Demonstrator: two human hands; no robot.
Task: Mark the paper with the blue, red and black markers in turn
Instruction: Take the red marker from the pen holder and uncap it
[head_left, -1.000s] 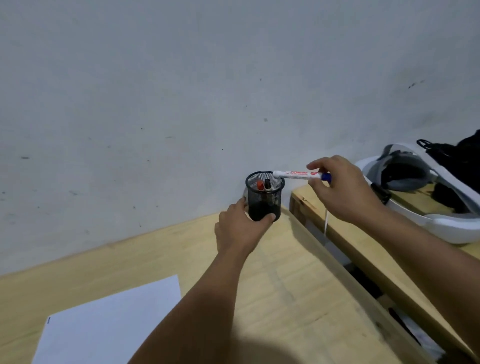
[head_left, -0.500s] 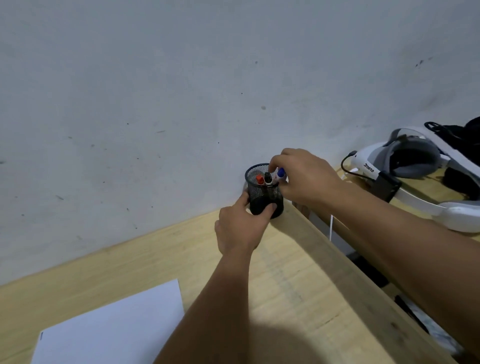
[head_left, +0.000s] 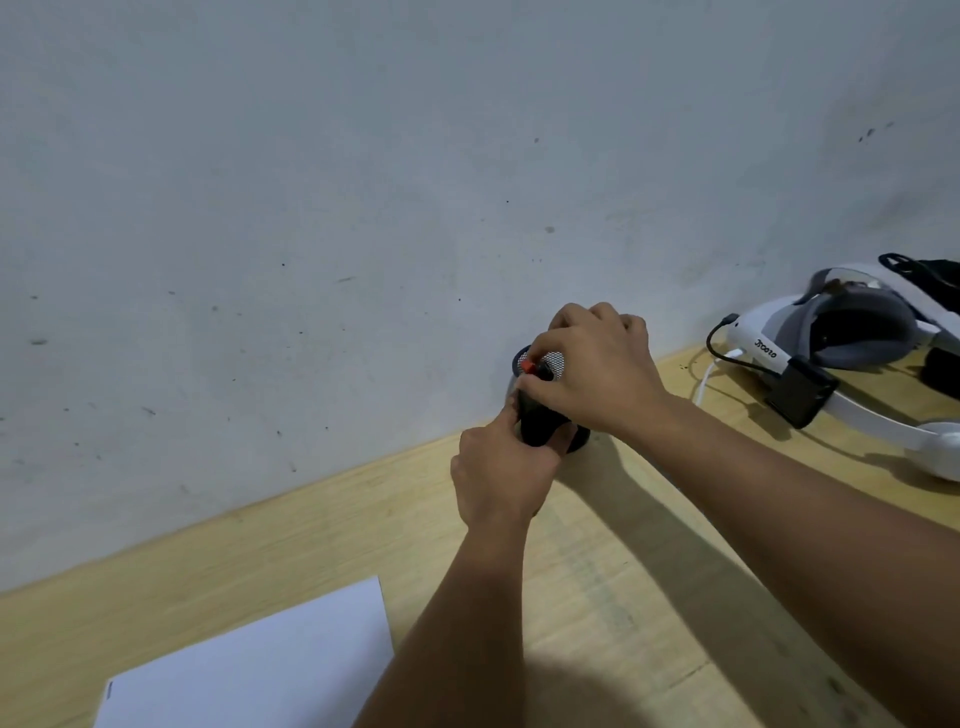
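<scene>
Paper (head_left: 249, 670): white sheet, lies flat at the near-left of the bench (head_left: 597, 597); light, limp, likely to slide unless pinned.
Left hand (head_left: 501, 475): forearm stretched forward, fingers wrapped round the lower wall of the mesh pen cup (head_left: 537, 421), steadying it.
Mesh pen cup: black, stands on the bench against the wall (head_left: 363, 208); light and easily tipped, hence the brace.
Right hand (head_left: 592, 371): arched over the cup mouth, fingertips closed at the red marker (head_left: 528, 367); a firm pinch cannot be confirmed.
Red marker: upright in the cup, cap end showing; light, stiff, smooth barrel, best pinched just below the cap.
Blue and black markers: hidden by the right hand.
Headset (head_left: 831, 358): white, far right, well apart.
</scene>
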